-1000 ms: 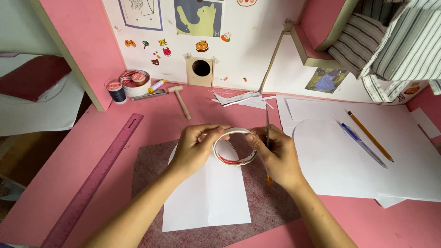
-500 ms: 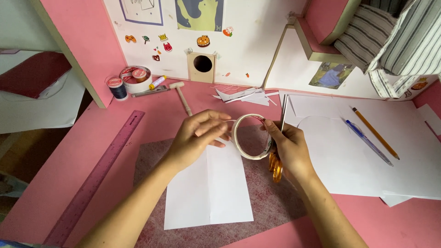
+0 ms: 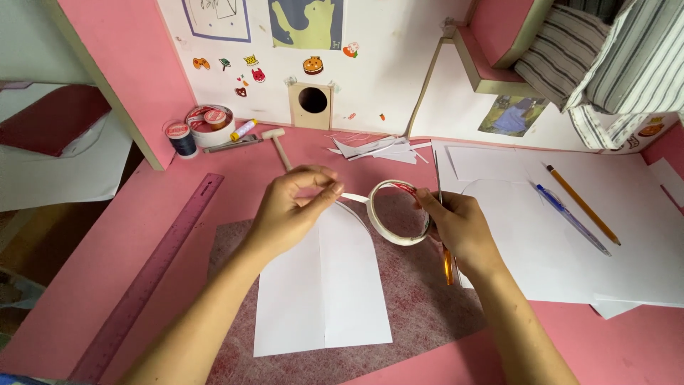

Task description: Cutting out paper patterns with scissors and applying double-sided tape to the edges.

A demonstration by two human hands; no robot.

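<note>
Left hand (image 3: pixel 288 210) pinched the tape's free end; right hand (image 3: pixel 459 228) gripped the tape roll (image 3: pixel 396 212) and scissors (image 3: pixel 443 235). Strip-drawing step; cutting likely required next.

The left hand (image 3: pixel 288 210) is drawing away from the tape roll (image 3: pixel 399 212), pinching the tape's free end, so a short strip is now stretching between them where both hands were closed around the roll a second ago. The right hand (image 3: pixel 459 228) is carrying the roll rightward, off the arched paper (image 3: pixel 324 285), with scissors (image 3: pixel 443 228) showing beneath it.
</note>
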